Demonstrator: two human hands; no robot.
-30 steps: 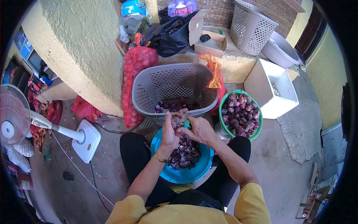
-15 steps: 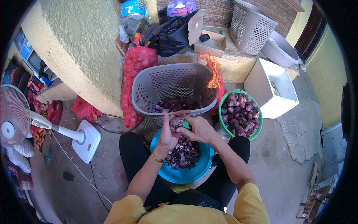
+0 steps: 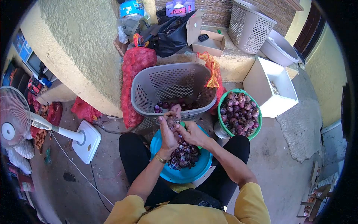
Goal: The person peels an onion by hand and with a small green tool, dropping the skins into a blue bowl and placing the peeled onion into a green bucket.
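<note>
My left hand point(image 3: 168, 139) is closed round a red onion point(image 3: 172, 121), held above the blue basin point(image 3: 204, 164). Close beside it, my right hand point(image 3: 194, 133) grips a green-handled knife point(image 3: 182, 124), whose blade I cannot make out. Loose onion skins and trimmings point(image 3: 183, 156) lie in the basin between my knees. Just beyond my hands stands a grey perforated basket point(image 3: 169, 71) with several purple peeled onions point(image 3: 164, 106) at its bottom. To the right, a green-rimmed basket point(image 3: 260, 125) is heaped with unpeeled red onions point(image 3: 238, 112).
A full red mesh sack point(image 3: 132, 82) leans left of the grey basket. A white foam box point(image 3: 261, 86) stands at the right. On the left are a white fan point(image 3: 80, 136) and its cable across the floor. An open cardboard box point(image 3: 210, 44) rests on the ledge behind.
My hands have shifted slightly; the onion is turned and shows more in my left fingers. My right hand has tilted, and green now shows below it too.
</note>
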